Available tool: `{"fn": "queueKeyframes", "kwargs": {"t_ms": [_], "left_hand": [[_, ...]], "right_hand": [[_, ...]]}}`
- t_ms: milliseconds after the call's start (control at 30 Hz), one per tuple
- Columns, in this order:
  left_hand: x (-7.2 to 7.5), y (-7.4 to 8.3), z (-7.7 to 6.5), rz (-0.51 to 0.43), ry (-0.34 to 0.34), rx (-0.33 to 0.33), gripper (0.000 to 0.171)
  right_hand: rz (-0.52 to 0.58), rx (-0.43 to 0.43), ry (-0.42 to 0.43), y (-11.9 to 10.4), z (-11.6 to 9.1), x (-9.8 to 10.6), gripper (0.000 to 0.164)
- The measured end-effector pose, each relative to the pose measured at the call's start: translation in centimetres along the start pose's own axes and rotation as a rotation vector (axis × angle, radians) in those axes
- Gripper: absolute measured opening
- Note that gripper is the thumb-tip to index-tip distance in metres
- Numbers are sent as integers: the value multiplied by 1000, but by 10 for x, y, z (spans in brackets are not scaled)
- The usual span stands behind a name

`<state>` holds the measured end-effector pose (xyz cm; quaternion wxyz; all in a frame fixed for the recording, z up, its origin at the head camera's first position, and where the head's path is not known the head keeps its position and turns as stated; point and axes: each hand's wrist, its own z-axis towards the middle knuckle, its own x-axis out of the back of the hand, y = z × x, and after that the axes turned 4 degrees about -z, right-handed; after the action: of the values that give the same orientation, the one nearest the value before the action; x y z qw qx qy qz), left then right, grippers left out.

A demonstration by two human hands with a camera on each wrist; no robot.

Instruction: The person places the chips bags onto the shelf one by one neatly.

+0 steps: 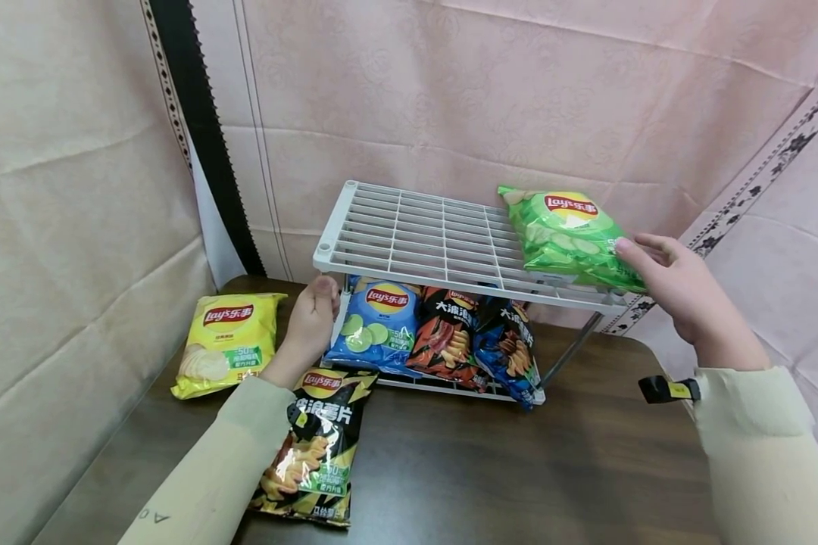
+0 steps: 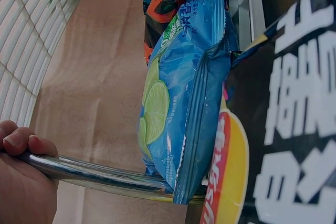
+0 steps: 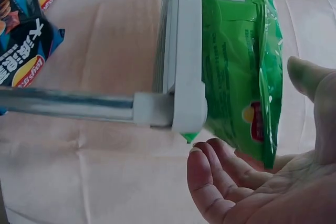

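A green bag of potato chips (image 1: 569, 235) lies on the right end of the upper shelf of a white wire rack (image 1: 336, 219). My right hand (image 1: 685, 284) is at the bag's right edge. In the right wrist view its thumb stands off the bag and its loosely bent fingers are by the bag's lower end, not closed round it. Under the shelf's left front corner, my left hand (image 1: 311, 322) grips a metal post (image 2: 105, 177) of the rack.
The lower shelf bears a light-blue bag (image 1: 375, 318), a red-and-black bag (image 1: 446, 337) and a dark blue bag (image 1: 507, 344). On the brown table (image 1: 491, 462), a yellow bag (image 1: 232, 341) lies left and a black bag (image 1: 327, 454) in front, partly behind my left forearm. Cloth hangs behind.
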<state>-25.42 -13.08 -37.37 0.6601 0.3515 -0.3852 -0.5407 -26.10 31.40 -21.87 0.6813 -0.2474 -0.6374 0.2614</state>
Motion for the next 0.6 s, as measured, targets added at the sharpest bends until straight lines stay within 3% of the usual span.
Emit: {"fn": "queueKeyframes", "kwargs": {"t_ms": [300, 600], "left_hand": [[1, 1, -1, -4, -5, -3, 46], [1, 3, -1, 8, -13, -6, 46]], "right_hand": [[31, 107, -22, 29, -16, 4, 74], [-34, 143, -227, 61, -21, -5, 69]]}}
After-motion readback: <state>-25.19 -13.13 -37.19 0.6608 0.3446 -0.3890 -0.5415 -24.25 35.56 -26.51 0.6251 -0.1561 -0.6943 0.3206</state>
